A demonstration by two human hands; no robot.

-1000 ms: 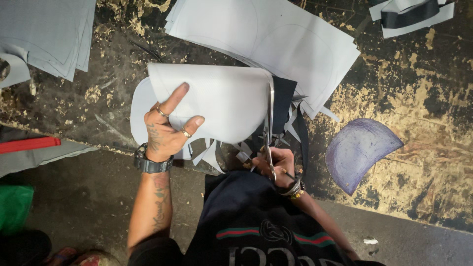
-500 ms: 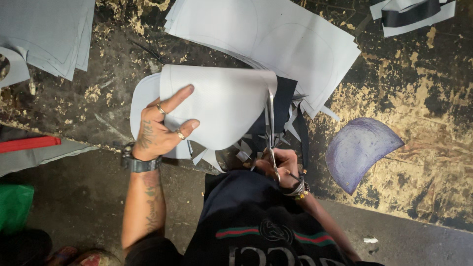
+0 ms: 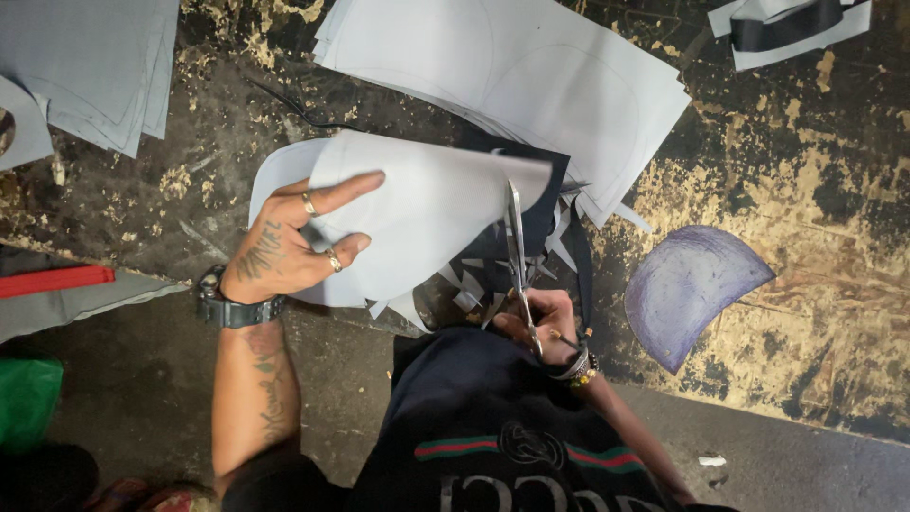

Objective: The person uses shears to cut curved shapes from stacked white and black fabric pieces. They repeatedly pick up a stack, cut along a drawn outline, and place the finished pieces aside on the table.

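Note:
My left hand (image 3: 289,251) presses and holds a pale grey sheet (image 3: 427,213) with a rounded outline, its fingers spread over the sheet's left part. My right hand (image 3: 545,322) grips a pair of steel scissors (image 3: 517,251), whose blades point away from me and bite into the sheet's right edge. Under the sheet lies a dark navy piece (image 3: 545,213) with pale offcut strips (image 3: 474,284) around it.
A stack of grey sheets (image 3: 531,85) with drawn curves lies at the back. More sheets (image 3: 85,66) sit at the far left. A purple curved template (image 3: 687,289) lies right of the scissors. The worn black tabletop (image 3: 815,190) ends near my body. A red strip (image 3: 52,282) lies at left.
My left hand has turned and slid the grey sheet to the right and towards the scissors. The scissors have stayed nearly in place, cutting further along the sheet's edge.

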